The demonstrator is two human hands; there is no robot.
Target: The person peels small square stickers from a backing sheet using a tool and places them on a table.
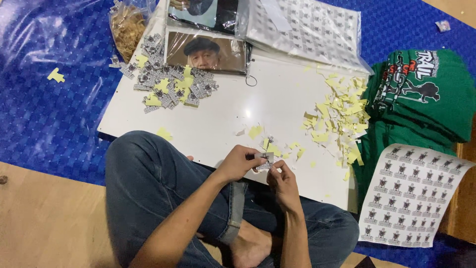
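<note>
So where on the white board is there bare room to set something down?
The middle of the white board is bare, bordered by the pile of cut stickers on one side and the yellow backing scraps on the other. Its edge near the knee is mostly free. It is crowded by the left hand and right hand, around the small sticker.

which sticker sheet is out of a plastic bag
The sticker sheet lying bare at lower right, beside the green shirts. The other sheet at the top sits inside a clear plastic sleeve.
</note>
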